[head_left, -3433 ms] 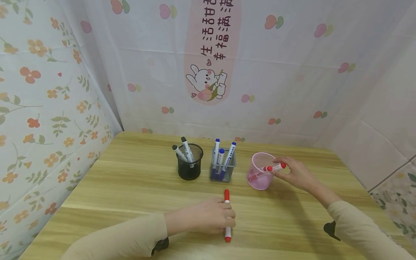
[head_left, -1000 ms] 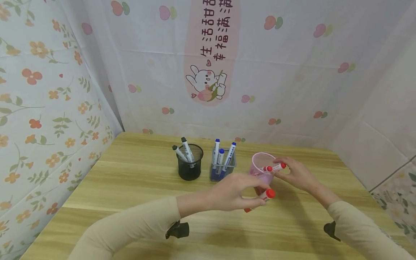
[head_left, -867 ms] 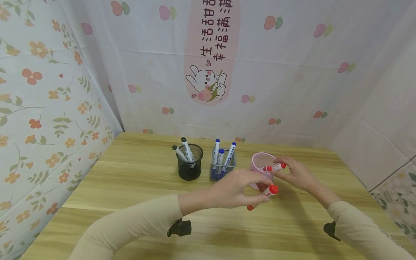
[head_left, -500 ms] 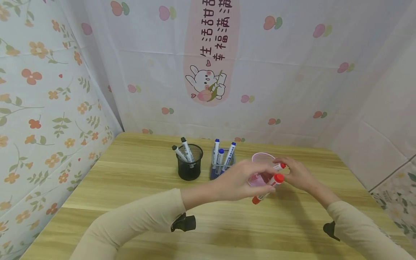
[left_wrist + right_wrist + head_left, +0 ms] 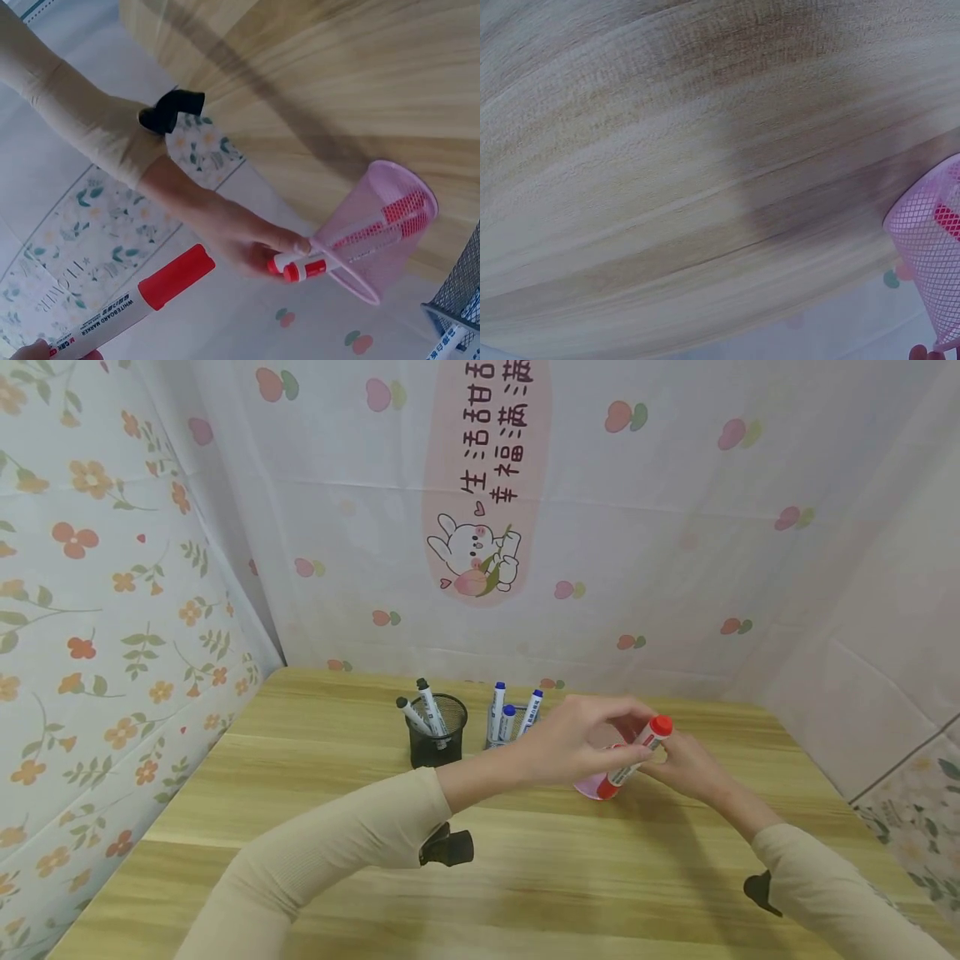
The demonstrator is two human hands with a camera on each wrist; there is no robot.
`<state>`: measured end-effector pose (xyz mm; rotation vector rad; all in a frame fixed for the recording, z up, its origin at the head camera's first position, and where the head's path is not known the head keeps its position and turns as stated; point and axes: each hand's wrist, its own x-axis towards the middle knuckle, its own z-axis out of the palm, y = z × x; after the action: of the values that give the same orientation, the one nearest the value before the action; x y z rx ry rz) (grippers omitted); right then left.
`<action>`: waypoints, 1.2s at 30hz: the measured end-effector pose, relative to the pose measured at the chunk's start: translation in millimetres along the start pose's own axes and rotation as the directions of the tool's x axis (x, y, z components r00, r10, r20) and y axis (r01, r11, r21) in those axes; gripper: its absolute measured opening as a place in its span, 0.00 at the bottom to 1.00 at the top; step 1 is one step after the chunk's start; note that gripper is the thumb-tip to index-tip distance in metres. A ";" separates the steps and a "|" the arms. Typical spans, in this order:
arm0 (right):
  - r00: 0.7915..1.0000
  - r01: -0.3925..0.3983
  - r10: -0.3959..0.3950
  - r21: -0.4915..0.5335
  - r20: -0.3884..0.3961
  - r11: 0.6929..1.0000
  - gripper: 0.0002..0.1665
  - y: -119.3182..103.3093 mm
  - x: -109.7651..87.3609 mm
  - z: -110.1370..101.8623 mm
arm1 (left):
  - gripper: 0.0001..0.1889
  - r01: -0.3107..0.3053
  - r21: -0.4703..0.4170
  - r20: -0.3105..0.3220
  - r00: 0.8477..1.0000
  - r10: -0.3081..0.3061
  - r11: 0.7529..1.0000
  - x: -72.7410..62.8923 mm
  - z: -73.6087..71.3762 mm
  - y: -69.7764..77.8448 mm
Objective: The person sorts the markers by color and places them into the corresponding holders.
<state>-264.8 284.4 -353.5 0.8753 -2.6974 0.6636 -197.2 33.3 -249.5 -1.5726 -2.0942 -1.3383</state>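
Observation:
Between the thumb and fingers of my left hand [image 5: 573, 743], a red whiteboard marker [image 5: 636, 758] is held aslant. It is raised in front of the pink mesh pen cup [image 5: 587, 785], which the left hand partly hides in the head view. My right hand [image 5: 686, 768] pinches the cup's rim from the right. In the left wrist view, two red-ended markers [image 5: 306, 269] lean inside the cup beside the right thumb. Only the fingertips of the right hand and part of the cup [image 5: 922, 255] show in the right wrist view.
Left of the pink cup stands a grey mesh holder [image 5: 459, 281] with several blue-capped markers [image 5: 532, 706]. Farther left, a black mesh cup [image 5: 437, 756] holds black-capped markers [image 5: 431, 706]. A patterned cloth [image 5: 345, 543] hangs behind the wooden table [image 5: 315, 718].
My left hand picked the red marker up from the table and has carried it right and upward toward the pink cup, tilting it. My right hand stays at the cup's rim.

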 end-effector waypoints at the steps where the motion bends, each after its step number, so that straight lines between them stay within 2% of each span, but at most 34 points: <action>1: 1.000 0.006 -0.006 0.000 -0.002 1.000 0.28 0.1 0.3 0.0 | 0.14 0.008 -0.006 -0.001 1.000 -0.008 1.000 2.7 -0.2 -1.1; 6: 1.000 -0.006 0.006 -0.005 0.008 1.000 0.31 -1.0 0.3 -0.9 | 0.15 0.037 -0.027 -0.017 0.999 -0.038 0.999 13.5 -1.6 -7.4; 9: 0.999 -0.024 0.024 -0.011 0.023 1.000 0.31 -2.0 0.5 -1.0 | 0.15 0.052 0.009 -0.025 0.998 -0.051 0.999 19.3 -3.1 -12.4; 15: 0.999 -0.023 0.023 -0.023 0.029 0.999 0.24 -2.0 2.3 -0.6 | 0.14 0.111 0.058 -0.043 0.993 -0.108 0.992 32.5 -6.1 -23.6; 18: 0.999 -0.028 0.029 -0.025 0.042 0.999 0.25 -3.3 2.3 -1.7 | 0.15 0.132 0.078 -0.057 0.990 -0.127 0.988 37.3 -7.2 -29.5; 23: 0.997 -0.042 0.044 -0.034 0.062 0.999 0.27 -4.4 3.1 -2.7 | 0.15 0.152 0.119 -0.069 0.987 -0.144 0.981 42.5 -8.2 -37.7; 26: 0.997 -0.038 0.041 -0.043 0.067 0.998 0.28 -4.4 4.2 -3.0 | 0.14 0.191 0.138 -0.073 0.980 -0.183 0.972 44.9 -8.7 -41.2; 30: 0.997 -0.042 0.046 -0.053 0.069 0.998 0.28 -5.4 5.8 -4.1 | 0.12 0.231 0.141 -0.098 0.971 -0.218 0.963 47.3 -8.6 -47.9; 36: 0.995 -0.061 0.067 -0.076 0.078 0.995 0.27 -6.1 7.0 -5.6 | 0.11 0.259 0.132 -0.130 0.962 -0.242 0.957 49.6 -7.2 -59.0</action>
<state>-266.2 279.3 -344.1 0.8171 -2.8130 0.5493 -270.0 59.4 -246.1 -1.1766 -2.3225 -1.2773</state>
